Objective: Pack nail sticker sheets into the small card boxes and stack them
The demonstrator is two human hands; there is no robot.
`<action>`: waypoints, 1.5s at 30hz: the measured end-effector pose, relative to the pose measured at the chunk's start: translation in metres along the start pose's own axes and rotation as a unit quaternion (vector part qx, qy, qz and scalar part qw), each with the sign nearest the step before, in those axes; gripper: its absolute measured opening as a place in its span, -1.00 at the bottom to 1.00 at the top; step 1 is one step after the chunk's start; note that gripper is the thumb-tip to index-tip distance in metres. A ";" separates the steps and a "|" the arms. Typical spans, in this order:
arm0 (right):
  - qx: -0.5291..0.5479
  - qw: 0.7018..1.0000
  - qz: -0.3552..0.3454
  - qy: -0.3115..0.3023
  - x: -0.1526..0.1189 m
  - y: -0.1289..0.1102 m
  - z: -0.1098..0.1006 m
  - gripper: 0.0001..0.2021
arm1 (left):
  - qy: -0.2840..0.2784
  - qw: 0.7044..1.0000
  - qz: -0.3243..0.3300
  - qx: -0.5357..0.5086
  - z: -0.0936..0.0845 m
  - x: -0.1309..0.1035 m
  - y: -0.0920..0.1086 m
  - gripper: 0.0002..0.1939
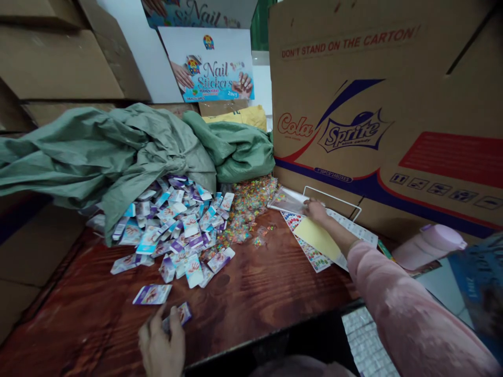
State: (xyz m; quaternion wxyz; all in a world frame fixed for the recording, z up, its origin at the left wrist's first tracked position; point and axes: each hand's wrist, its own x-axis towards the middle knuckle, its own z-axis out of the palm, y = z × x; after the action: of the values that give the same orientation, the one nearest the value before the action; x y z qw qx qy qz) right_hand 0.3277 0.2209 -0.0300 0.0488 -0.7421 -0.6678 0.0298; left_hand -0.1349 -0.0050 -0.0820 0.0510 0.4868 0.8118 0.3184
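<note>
Purple-and-white box [185, 313] is near the worktop's [243, 306] front edge, in my left grip [163, 337], thumb across it, probably to steady it. Right grip [315, 210] on clear plastic bag [288, 200]; can't tell if clenched.

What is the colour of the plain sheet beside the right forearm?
The plain sheet is pale yellow, as the head view shows.

Small box [185, 312] half hidden by left hand [163, 340], blue package [481, 288] cropped at right.
</note>
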 end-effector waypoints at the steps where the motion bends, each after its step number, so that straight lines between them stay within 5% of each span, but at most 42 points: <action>1: 0.001 1.000 0.005 -0.002 0.001 0.000 0.001 -0.67 | 0.002 1.000 0.000 -0.002 0.000 0.000 0.000 -0.39; 22: 0.058 0.991 0.111 -0.046 0.016 -0.012 0.012 -0.68 | 0.006 0.998 0.059 0.026 0.005 0.002 -0.012 -0.38; 34: 0.126 0.988 0.065 -0.059 0.011 -0.014 0.011 -0.69 | 0.010 0.997 0.066 0.027 0.006 0.002 -0.014 -0.41; 45: 0.107 0.991 0.079 -0.004 0.021 -0.017 0.014 -0.69 | 0.025 0.997 0.072 0.026 0.010 0.003 -0.017 -0.40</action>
State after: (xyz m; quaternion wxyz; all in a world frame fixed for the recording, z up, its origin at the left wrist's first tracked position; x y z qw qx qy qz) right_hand 0.3116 0.2438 -0.0417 0.1227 -0.7827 -0.6005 0.1078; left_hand -0.1459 -0.0035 -0.0987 -0.0047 0.5372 0.7837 0.3118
